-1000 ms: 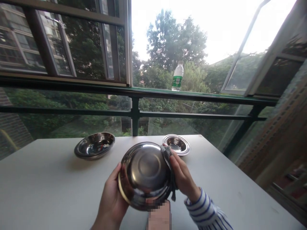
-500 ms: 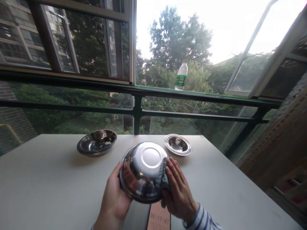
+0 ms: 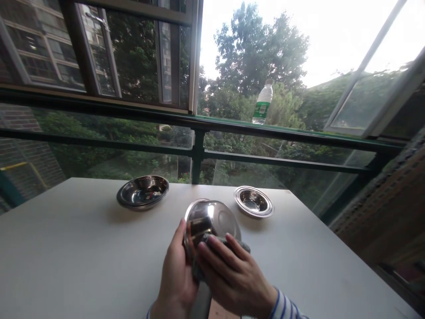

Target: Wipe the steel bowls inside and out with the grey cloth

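Note:
My left hand (image 3: 177,270) grips the rim of a shiny metal bowl (image 3: 212,217), which is held tilted above the table with its rounded underside toward me. Pressed against the lower part of that underside is a grey-green cloth (image 3: 245,246), lying beneath the fingers of my right hand (image 3: 232,274). Most of the cloth is covered by that hand. The bowl's inside faces away and cannot be seen.
On the white table (image 3: 83,248), metal bowls (image 3: 142,192) sit at the back left and a smaller metal bowl (image 3: 254,201) at the back right. A phone (image 3: 222,310) lies below my hands. Beyond the table runs a dark railing (image 3: 232,126) bearing a plastic bottle (image 3: 263,104).
My right hand and the cloth have slid from the bowl's right side down and across its lower front. The bowl has turned, its base now facing more to the right. The whole view has shifted slightly.

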A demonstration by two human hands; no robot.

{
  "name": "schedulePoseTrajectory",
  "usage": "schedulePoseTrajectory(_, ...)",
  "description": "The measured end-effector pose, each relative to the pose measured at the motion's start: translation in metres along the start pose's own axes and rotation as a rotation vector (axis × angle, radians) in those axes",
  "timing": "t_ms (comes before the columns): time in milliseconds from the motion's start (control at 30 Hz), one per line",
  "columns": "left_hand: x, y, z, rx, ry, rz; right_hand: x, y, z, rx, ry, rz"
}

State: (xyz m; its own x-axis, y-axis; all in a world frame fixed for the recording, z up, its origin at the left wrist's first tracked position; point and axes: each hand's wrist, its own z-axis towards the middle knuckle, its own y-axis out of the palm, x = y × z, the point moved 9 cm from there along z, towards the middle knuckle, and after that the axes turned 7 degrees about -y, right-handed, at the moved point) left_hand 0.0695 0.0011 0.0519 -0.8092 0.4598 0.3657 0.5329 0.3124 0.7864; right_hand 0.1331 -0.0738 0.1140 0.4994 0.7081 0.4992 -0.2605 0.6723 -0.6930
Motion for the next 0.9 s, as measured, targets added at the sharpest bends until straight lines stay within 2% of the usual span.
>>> schedulePoseTrajectory(133, 0.003, 0.005, -0.008, -0.036, 0.081, -0.004, -0.001, -0.001, 0.01, -0.026, 0.003, -0.008)
schedulePoseTrajectory(300, 0.005, 0.004, -0.011, -0.064, 0.163, 0.014, 0.0, -0.016, 0.013, 0.137, 0.022, 0.001)
schedulePoseTrajectory(367, 0.004, 0.004, -0.013, -0.082, 0.219, 0.036, 0.015, -0.018, 0.018, 0.141, 0.118, 0.065)
schedulePoseTrajectory(500, -0.006, 0.011, -0.018, -0.182, 0.216, 0.132, 0.072, -0.007, 0.025, 0.016, 0.438, 0.324)
schedulePoseTrajectory(567, -0.008, 0.012, -0.021, -0.182, 0.218, 0.194, 0.097, -0.001, 0.022, 0.011, 0.598, 0.477)
schedulePoseTrajectory(633, -0.004, 0.009, -0.024, -0.146, 0.251, 0.243, 0.105, 0.002, 0.019, 0.026, 0.669, 0.541)
schedulePoseTrajectory(700, 0.002, 0.008, -0.023, -0.124, 0.268, 0.27, 0.093, 0.001, 0.019, 0.043, 0.616, 0.483)
schedulePoseTrajectory(833, 0.016, 0.003, -0.017, -0.086, 0.345, 0.253, 0.024, -0.009, 0.026, 0.083, 0.218, 0.249)
schedulePoseTrajectory(900, 0.02, 0.002, -0.016, -0.089, 0.371, 0.246, 0.011, -0.014, 0.025, 0.133, 0.163, 0.183)
